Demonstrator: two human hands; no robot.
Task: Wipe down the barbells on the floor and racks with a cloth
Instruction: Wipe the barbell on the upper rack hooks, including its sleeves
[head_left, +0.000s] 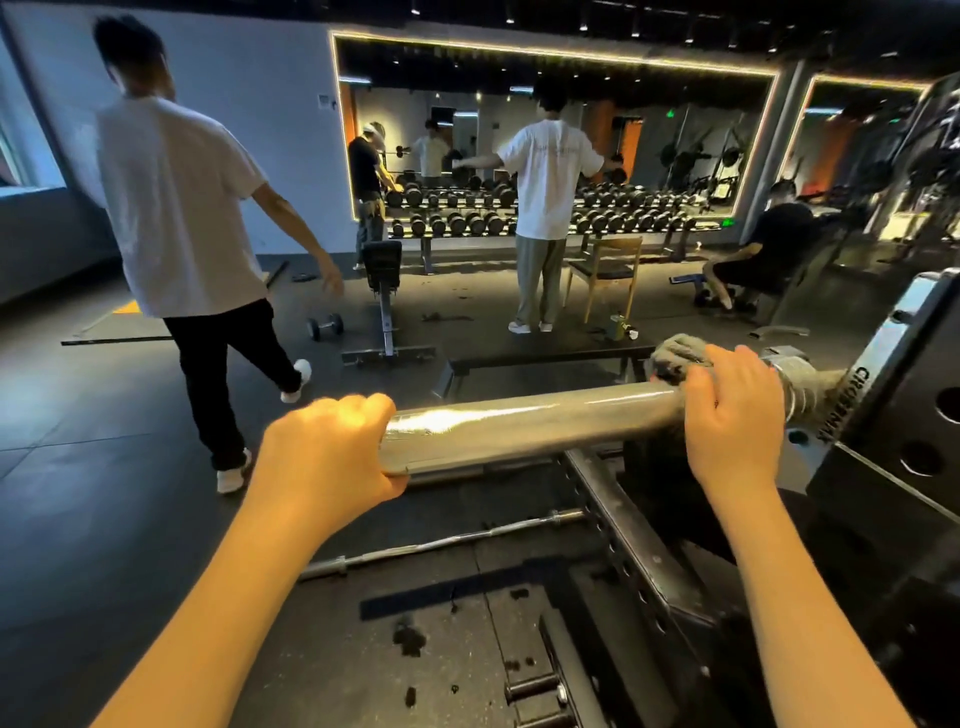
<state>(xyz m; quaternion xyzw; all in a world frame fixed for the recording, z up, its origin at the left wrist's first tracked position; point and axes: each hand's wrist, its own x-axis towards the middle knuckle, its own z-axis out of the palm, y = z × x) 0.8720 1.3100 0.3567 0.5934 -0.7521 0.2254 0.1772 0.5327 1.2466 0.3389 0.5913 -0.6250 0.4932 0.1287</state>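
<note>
The racked bar is mid-wipe: the left grip is closed round its free end, steadying it; the right grip curls over the cloth, pressing it on the bar just beside the rack; next, I judge, the cloth must slide toward the left grip (which should shift clear); a second bar lies on the floor.

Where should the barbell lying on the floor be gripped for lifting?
Take the floor barbell by its thin shaft near the middle, from above, fingers curling under. It lies flat, and its right end sits close to the rack base, so the open left side looks easier. Now the left hand grips the racked barbell and the right hand holds the cloth.
</note>
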